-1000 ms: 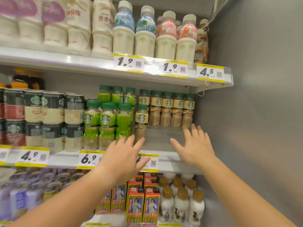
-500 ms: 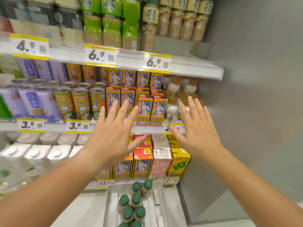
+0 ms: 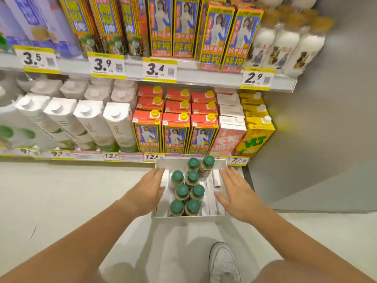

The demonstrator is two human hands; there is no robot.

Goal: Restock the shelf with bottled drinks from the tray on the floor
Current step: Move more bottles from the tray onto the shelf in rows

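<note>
A white tray (image 3: 219,181) stands on the floor in front of the bottom shelf. Several green-capped bottles (image 3: 183,190) stand upright in its left and middle part; white dividers show in its right part. My left hand (image 3: 148,189) hovers over the tray's left edge with fingers straight, holding nothing. My right hand (image 3: 236,189) hovers over the tray's right edge, also flat with straight fingers and holding nothing. The bottles sit between the two hands, and neither hand touches one.
The bottom shelf (image 3: 126,157) behind the tray holds white cartons, red cartons and a yellow VLT carton (image 3: 255,137). A higher shelf (image 3: 183,75) carries tall cartons and white bottles. A grey wall panel (image 3: 316,129) stands at the right. My white shoe (image 3: 223,262) is below the tray.
The view has dropped from the upper Starbucks shelf down to the floor. Both open hands came down with it and now flank the tray of bottles.
</note>
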